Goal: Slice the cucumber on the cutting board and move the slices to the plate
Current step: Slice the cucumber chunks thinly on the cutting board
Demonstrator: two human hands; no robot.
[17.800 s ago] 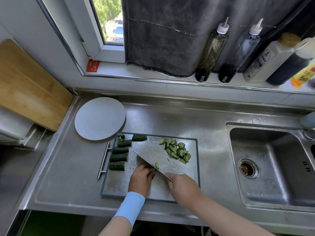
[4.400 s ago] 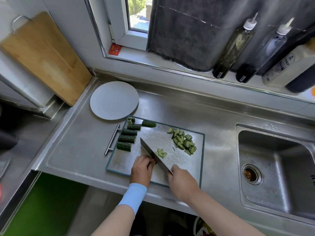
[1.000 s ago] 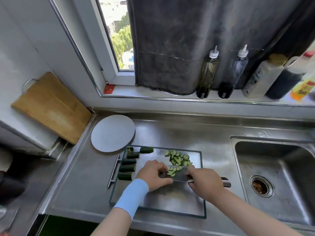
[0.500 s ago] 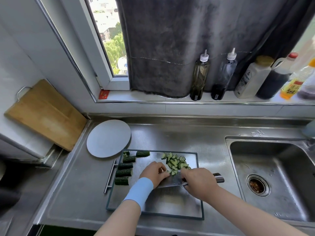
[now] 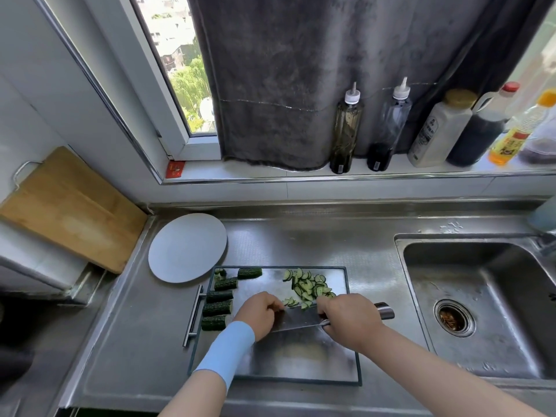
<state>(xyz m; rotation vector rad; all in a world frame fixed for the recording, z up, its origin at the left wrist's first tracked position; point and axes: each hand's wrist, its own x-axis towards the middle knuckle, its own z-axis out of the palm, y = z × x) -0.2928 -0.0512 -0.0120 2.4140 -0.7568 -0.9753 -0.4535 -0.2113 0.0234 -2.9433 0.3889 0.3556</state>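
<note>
Cucumber slices beside knife; right hand fingers round handle; left hand grip unclear

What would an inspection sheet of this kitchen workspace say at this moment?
Surface: stainless steel counter, carrying a steel cutting board with dark green frame.
Job's things: several dark green cucumber chunks on the board's left; pale cucumber slices heaped at its far right; round grey plate by the far left corner, bare.
Clutter: nothing seen.
Hands: right hand grips the broad steel knife, blade laid nearly flat; left hand, fingers bent, at the blade beside a few slices, hold unclear.
Cables: nothing seen.
Surroundings: steel sink right; sauce bottles on the windowsill; dark grey cloth hanging; wooden board leaning left.
</note>
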